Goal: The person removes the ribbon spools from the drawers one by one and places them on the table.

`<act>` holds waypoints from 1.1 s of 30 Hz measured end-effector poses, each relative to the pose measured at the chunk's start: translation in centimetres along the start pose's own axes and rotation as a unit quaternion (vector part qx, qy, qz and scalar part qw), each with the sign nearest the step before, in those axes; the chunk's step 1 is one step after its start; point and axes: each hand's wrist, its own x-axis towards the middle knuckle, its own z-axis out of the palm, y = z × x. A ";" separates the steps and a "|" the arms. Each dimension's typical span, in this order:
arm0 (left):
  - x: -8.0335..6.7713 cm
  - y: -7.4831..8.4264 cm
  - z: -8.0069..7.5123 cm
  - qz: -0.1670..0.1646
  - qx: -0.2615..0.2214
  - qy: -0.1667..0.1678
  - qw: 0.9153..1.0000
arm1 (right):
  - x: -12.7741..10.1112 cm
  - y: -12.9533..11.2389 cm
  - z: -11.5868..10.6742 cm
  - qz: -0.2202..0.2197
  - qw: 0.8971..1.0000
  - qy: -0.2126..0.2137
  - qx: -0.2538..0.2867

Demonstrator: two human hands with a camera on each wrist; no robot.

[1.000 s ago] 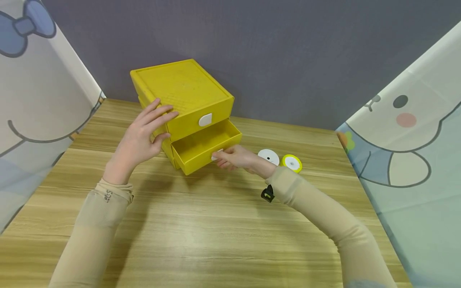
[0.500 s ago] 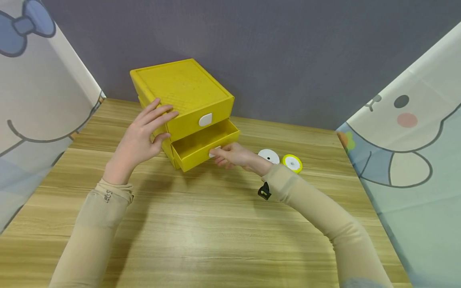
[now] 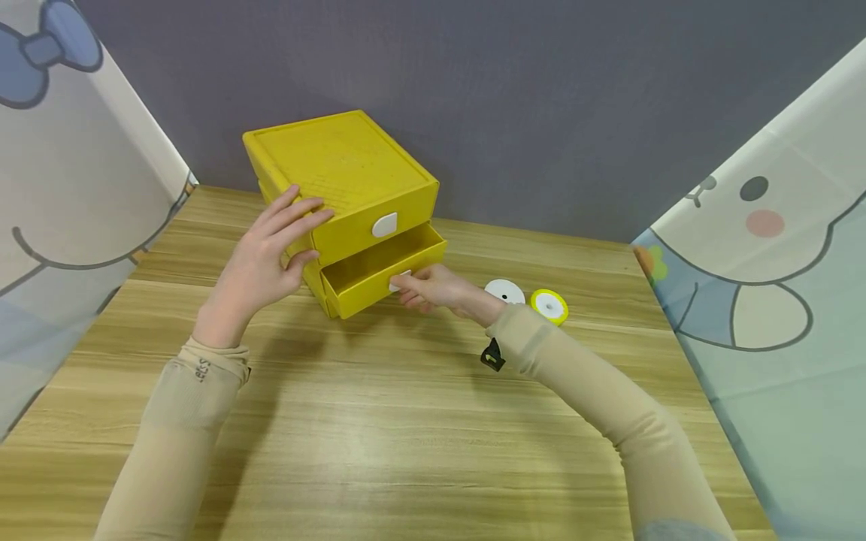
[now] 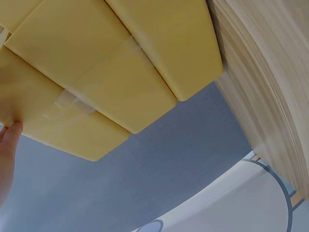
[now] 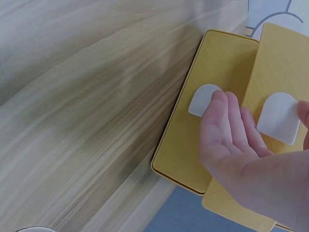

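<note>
A yellow two-drawer box (image 3: 338,161) stands at the back of the wooden table (image 3: 379,436). Its lower drawer (image 3: 379,263) is pulled partly out and looks empty. My left hand (image 3: 271,248) rests with straight fingers on the box's top left corner; the left wrist view shows the box's side (image 4: 120,72) and one fingertip (image 4: 7,145). My right hand (image 3: 433,289) lies with straight fingers against the drawer front (image 5: 193,130), touching its white handle (image 5: 203,99). The upper drawer's white handle (image 5: 277,118) is beside the fingers.
A white roll (image 3: 504,292) and a yellow-rimmed roll (image 3: 549,306) lie on the table right of the box, behind my right wrist. Patterned cloth panels (image 3: 778,285) flank both sides, and a grey wall stands behind.
The lower drawer has slid back toward the box, and my right hand has moved with it. The left hand has stayed on the box.
</note>
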 end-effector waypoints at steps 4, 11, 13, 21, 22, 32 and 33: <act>-0.1 -0.1 0.0 0.002 0.000 0.002 1.000 | 0.2 0.0 0.1 -0.001 1.000 0.002 -0.005; -0.1 -0.1 0.1 0.004 0.000 0.001 1.000 | 0.7 -0.3 0.3 0.002 1.000 0.003 -0.006; -0.2 -0.1 0.1 0.005 -0.001 0.002 1.000 | 0.9 -0.4 0.3 0.001 1.000 0.003 -0.006; -0.1 0.0 0.1 0.001 0.001 0.001 1.000 | 1.3 -0.7 0.5 -0.011 1.000 0.014 -0.009; -0.1 0.0 0.1 0.001 0.001 0.001 1.000 | 1.4 -0.8 0.6 -0.011 1.000 0.015 -0.008; 0.0 0.0 0.1 0.000 0.002 0.001 1.000 | 2.0 -1.2 0.7 -0.011 0.999 0.029 0.007; 0.0 0.0 0.1 0.001 0.002 0.001 1.000 | 2.1 -1.3 0.7 -0.010 0.999 0.031 0.009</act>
